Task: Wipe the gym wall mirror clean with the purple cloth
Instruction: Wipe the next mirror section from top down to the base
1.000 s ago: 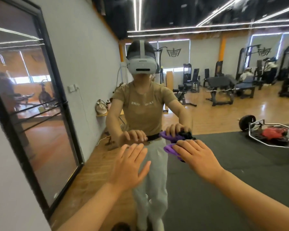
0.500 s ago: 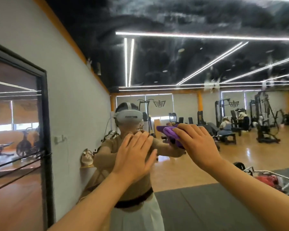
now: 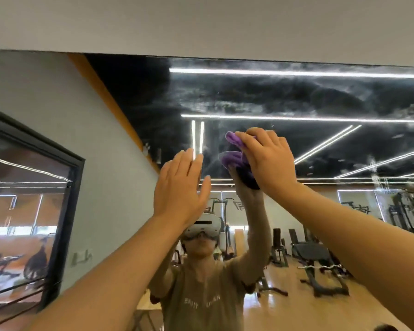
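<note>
Reaching high on the gym wall mirror (image 3: 296, 96), you press the bunched purple cloth (image 3: 234, 156) to the glass with your right hand (image 3: 269, 161), fingers curled over the wad so the grip is clamped on it. Your left hand (image 3: 181, 185) is raised just beside that grip, on its left and slightly lower, fingers straight and together, holding nothing; whether its fingertips actually touch the glass cannot be told.

Risks from here, as judged: only part of the cloth shows past your fingers, so a loose fold could slip out of the grip on a long stroke and the cloth could drop. Hazy grey smears (image 3: 332, 91) spread well above and to the right of the grip; a balled cloth may drag that film around and leave streaks. A bare left palm on the glass would add fresh prints beside the wiped patch. The upper edge (image 3: 249, 60) lies well above the grip, so a stretched arm would press weakly there.

Counted: one mirror, one purple cloth, two hands, one of them gripping. Reflected in the glass: one headset (image 3: 206, 225) and several weight benches (image 3: 318, 261).
</note>
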Motion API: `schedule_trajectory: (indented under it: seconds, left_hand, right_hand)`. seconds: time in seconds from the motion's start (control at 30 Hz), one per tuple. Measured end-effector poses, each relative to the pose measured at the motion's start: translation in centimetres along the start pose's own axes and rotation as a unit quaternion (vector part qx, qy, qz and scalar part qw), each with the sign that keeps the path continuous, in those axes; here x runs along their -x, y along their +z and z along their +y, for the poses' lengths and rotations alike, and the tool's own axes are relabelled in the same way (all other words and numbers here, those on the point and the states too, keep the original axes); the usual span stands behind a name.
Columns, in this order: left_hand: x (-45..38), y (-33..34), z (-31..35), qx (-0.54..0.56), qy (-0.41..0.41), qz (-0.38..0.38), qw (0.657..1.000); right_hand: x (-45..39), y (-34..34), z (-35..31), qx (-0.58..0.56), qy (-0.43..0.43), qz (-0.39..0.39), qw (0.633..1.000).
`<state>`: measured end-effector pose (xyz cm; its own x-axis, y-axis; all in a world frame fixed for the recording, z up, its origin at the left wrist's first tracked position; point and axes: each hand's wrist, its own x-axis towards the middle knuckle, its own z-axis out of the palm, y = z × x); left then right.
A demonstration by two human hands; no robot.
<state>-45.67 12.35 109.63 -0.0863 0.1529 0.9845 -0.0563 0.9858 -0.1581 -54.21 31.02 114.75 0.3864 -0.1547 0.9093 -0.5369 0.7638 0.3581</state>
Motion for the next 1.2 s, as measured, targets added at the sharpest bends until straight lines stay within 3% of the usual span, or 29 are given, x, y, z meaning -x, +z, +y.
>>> schedule_trajectory:
  seconds: [0.23,0.33,0.5,0.6,0.83,1.07,1.2]
  left_hand:
    - [-1.2,3.8,-0.6,-0.037,-0.05,-0.058,0.996]
    - [-0.7,5.1,-1.6,-0.046,-0.04,-0.05,0.997]
    - [-0.6,6.4,-2.1,-0.061,-0.015,0.006,0.998]
    - [-0.6,6.8,-2.4,-0.059,-0.01,0.024,0.998]
    - [-0.6,6.8,-2.5,-0.071,-0.005,0.04,0.997]
    - [-0.5,6.8,-2.4,-0.036,-0.006,0.038,0.999]
    - [-0.5,6.7,-2.2,-0.033,-0.001,0.032,0.999]
  right_hand:
    - [-2.4,5.1,0.4,-0.106,0.04,0.0,0.994]
    - [-2.0,5.4,-0.3,-0.156,0.064,-0.054,0.984]
    - [-0.7,5.4,0.6,-0.051,-0.026,-0.153,0.986]
    - [-2.9,5.4,1.0,-0.032,-0.02,-0.206,0.978]
    - [-8.7,7.2,-0.5,-0.001,0.073,-0.205,0.976]
    - [2.6,4.9,-3.5,-0.016,0.077,-0.156,0.985]
    - [5.0,4.4,-3.7,-0.013,0.062,-0.18,0.982]
